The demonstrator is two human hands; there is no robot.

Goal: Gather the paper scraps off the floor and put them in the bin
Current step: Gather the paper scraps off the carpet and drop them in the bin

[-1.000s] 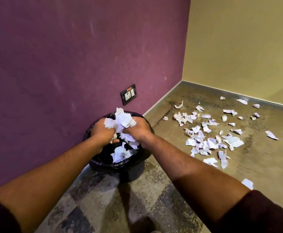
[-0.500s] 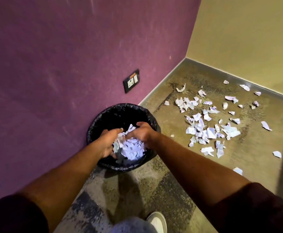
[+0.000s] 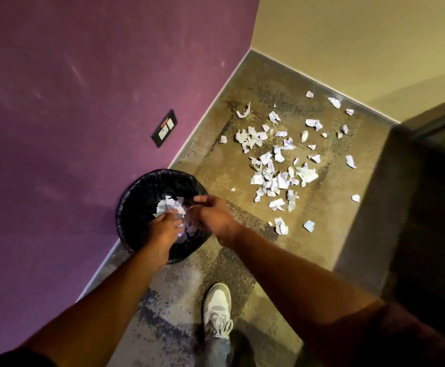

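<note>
A round black bin (image 3: 139, 189) with a black liner stands on the floor against the purple wall. Crumpled white paper scraps (image 3: 169, 206) lie inside it. My left hand (image 3: 164, 229) hovers over the bin's near side, fingers spread and pointing down onto the paper. Over the bin's right rim, my right hand (image 3: 213, 217) has loosely parted fingers and nothing clearly held. Several more white paper scraps (image 3: 274, 176) are strewn over the speckled floor to the right, reaching toward the far corner.
The purple wall carries a black wall socket (image 3: 164, 127) above the bin. A beige wall closes the far side. A dark raised block (image 3: 414, 207) borders the floor on the right. My white shoe (image 3: 217, 308) stands just behind the bin.
The bundle of scraps held above the bin a second ago has dropped inside. Both hands have let go and lifted slightly. The view has tipped down, showing my shoe.
</note>
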